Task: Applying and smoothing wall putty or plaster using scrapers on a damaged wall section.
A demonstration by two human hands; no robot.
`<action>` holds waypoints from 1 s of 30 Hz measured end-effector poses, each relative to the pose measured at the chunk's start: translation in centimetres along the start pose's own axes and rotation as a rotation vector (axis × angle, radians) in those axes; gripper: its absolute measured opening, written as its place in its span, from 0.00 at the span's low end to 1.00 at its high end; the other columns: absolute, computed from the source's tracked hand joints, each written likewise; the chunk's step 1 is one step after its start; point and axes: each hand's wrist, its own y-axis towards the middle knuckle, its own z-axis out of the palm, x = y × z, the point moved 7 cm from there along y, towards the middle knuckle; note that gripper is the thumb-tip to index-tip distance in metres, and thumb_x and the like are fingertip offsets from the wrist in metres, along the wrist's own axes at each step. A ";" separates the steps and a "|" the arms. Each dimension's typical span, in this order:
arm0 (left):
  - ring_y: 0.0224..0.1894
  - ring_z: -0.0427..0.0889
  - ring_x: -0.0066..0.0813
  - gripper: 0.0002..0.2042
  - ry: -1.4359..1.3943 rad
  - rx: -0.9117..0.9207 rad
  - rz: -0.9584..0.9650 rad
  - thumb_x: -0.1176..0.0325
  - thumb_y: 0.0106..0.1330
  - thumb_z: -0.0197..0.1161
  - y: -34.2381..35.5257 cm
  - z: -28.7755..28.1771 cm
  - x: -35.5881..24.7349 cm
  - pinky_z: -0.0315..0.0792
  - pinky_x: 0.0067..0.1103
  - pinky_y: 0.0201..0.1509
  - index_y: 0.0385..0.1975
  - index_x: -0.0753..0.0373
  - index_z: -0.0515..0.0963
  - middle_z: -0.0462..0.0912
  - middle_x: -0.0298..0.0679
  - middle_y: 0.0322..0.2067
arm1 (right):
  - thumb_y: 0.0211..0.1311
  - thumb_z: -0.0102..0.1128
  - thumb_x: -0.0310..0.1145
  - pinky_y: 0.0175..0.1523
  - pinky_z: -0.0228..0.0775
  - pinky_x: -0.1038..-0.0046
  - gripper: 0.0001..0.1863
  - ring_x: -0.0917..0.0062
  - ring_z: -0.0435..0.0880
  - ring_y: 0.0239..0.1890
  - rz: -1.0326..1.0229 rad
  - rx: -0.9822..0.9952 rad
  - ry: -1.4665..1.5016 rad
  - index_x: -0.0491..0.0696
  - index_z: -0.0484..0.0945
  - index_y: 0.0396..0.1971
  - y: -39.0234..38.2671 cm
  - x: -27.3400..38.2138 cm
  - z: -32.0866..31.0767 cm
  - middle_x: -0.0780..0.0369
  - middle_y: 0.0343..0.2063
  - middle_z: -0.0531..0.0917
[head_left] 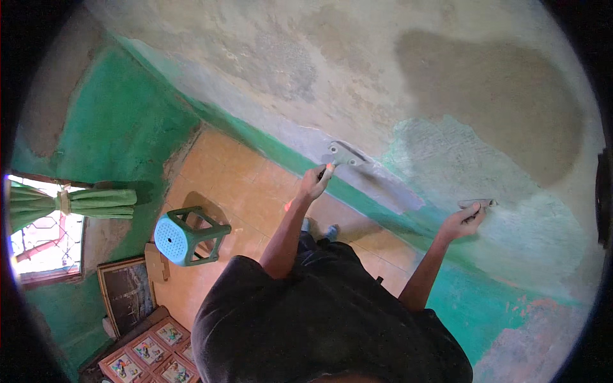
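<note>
My left hand (313, 184) is closed round the dark handle of a wide putty knife (345, 154). Its broad grey blade, smeared with filler, is up near the wall (357, 83); whether it touches cannot be told. Further right, my right hand (460, 223) grips a second putty knife (479, 203), its grey blade at the wall surface. Around that blade the wall shows a pale, streaky coat over green paint. Above it spreads a large, darker grey patch (491, 102). The fingers partly hide both handles.
A blue plastic stool (175, 239) stands on the orange tiled floor (239, 172) to the left. Beyond it are a framed picture (128, 293), a wooden piece with decorated panels (150, 350) and a window (48, 236) with a tied green curtain (102, 203).
</note>
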 end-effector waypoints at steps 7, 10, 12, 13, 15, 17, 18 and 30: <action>0.23 0.61 0.21 0.27 -0.039 -0.004 -0.047 0.46 0.69 0.52 -0.3 -1.0 0.7 0.60 0.25 0.26 0.25 0.69 0.72 0.61 0.32 0.17 | 0.72 0.50 0.37 0.33 0.69 0.71 0.17 0.72 0.76 0.29 0.040 -0.023 -0.017 0.35 0.75 0.40 -0.3 -0.4 -0.1 0.55 0.28 0.78; 0.23 0.61 0.21 0.27 -0.041 0.041 -0.084 0.45 0.69 0.51 0.7 -2.1 1.9 0.59 0.25 0.26 0.25 0.68 0.72 0.62 0.33 0.17 | 0.72 0.50 0.37 0.34 0.69 0.71 0.17 0.72 0.77 0.30 0.043 -0.067 -0.103 0.35 0.75 0.40 -0.3 1.2 -0.4 0.55 0.30 0.78; 0.24 0.62 0.19 0.27 -0.017 0.085 -0.056 0.45 0.70 0.50 1.1 -2.6 1.1 0.59 0.23 0.27 0.24 0.68 0.72 0.62 0.31 0.17 | 0.72 0.50 0.38 0.35 0.69 0.71 0.17 0.72 0.77 0.31 0.070 -0.073 -0.100 0.35 0.75 0.40 -0.6 1.6 -0.3 0.55 0.30 0.78; 0.25 0.62 0.18 0.28 0.002 0.121 -0.024 0.45 0.71 0.49 1.2 -2.7 0.5 0.59 0.22 0.27 0.22 0.68 0.72 0.63 0.30 0.18 | 0.72 0.50 0.39 0.35 0.69 0.71 0.18 0.71 0.77 0.31 0.090 -0.077 -0.089 0.36 0.75 0.40 -0.6 1.6 -0.4 0.55 0.31 0.78; 0.25 0.63 0.18 0.28 -0.056 0.158 0.007 0.45 0.71 0.49 1.2 -2.9 0.2 0.59 0.21 0.28 0.23 0.67 0.72 0.64 0.30 0.18 | 0.72 0.50 0.40 0.36 0.69 0.71 0.19 0.70 0.77 0.32 0.104 -0.114 -0.104 0.35 0.74 0.42 -1.3 0.8 -0.2 0.54 0.31 0.79; 0.26 0.63 0.18 0.27 -0.115 0.180 0.035 0.45 0.71 0.49 1.3 -3.1 1.0 0.59 0.21 0.28 0.23 0.67 0.72 0.65 0.30 0.19 | 0.72 0.50 0.40 0.36 0.70 0.70 0.20 0.70 0.78 0.32 0.116 -0.141 -0.109 0.35 0.74 0.43 -1.7 1.5 0.4 0.54 0.32 0.79; 0.26 0.63 0.18 0.27 -0.157 0.153 -0.007 0.45 0.71 0.49 1.5 -3.3 2.2 0.59 0.21 0.28 0.23 0.67 0.72 0.65 0.29 0.19 | 0.72 0.50 0.41 0.37 0.71 0.70 0.21 0.69 0.78 0.33 0.131 -0.177 -0.130 0.35 0.73 0.44 -1.5 1.9 0.3 0.53 0.33 0.80; 0.26 0.62 0.18 0.24 -0.201 0.284 0.035 0.48 0.72 0.51 3.9 -5.8 2.7 0.59 0.20 0.29 0.24 0.66 0.70 0.64 0.27 0.20 | 0.72 0.48 0.42 0.40 0.71 0.68 0.22 0.67 0.76 0.34 0.126 -0.198 -0.184 0.34 0.73 0.44 -2.0 2.9 0.6 0.52 0.35 0.78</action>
